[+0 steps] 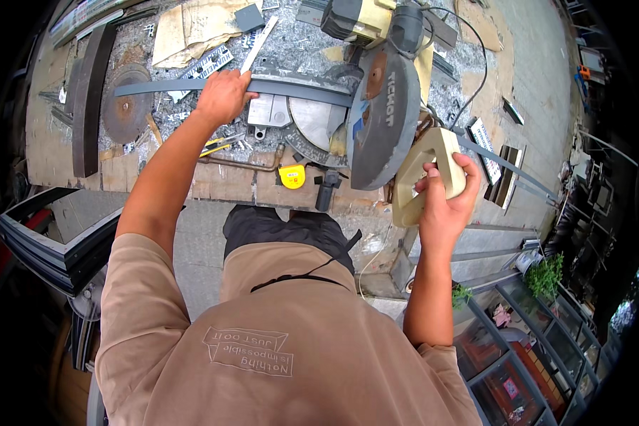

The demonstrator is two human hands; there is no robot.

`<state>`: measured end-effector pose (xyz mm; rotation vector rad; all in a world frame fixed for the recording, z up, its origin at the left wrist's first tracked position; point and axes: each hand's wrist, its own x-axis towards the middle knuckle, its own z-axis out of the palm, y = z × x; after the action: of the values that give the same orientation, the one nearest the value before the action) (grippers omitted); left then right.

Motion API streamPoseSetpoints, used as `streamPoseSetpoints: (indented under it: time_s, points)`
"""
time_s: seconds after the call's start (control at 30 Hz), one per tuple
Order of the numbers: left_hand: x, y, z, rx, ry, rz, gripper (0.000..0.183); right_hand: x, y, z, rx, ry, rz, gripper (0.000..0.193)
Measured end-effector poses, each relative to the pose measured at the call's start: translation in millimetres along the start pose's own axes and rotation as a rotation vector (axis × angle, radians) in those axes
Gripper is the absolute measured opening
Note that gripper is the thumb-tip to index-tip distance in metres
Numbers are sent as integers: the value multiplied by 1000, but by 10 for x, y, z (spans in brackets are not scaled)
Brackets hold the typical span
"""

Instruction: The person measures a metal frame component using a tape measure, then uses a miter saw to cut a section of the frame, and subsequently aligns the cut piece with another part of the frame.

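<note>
A mitre saw [383,117] stands on the littered workbench, its dark blade guard lowered near the fence. My right hand [447,195] is wrapped round the saw's cream D-shaped handle [407,192]. My left hand [224,97] presses a long grey metal strip [160,86] against the fence, left of the blade, with its fingers closed over it. The strip runs under the guard, and a grey length [508,165] shows again beyond the saw on the right. Whether the blade touches the strip is hidden by the guard.
A yellow tape measure [292,176], a black clamp-like part [326,190] and a utility knife [219,145] lie by the bench's near edge. A worn saw disc [126,106] and dark beam [92,103] lie left. A black cable [484,64] loops behind the saw. Metal frames [64,245] stand lower left.
</note>
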<state>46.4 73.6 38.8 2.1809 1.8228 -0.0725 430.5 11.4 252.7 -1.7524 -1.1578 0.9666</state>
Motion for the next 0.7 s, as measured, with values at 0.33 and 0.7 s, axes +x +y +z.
streamPoseSetpoints:
  time_s: [0.33, 0.7]
  points:
    - [17, -3, 14, 24, -39, -17, 39, 84, -110, 13, -42, 15, -40, 38]
    - [8, -17, 40, 11, -5, -7, 41, 7, -12, 8, -41, 23, -41, 39]
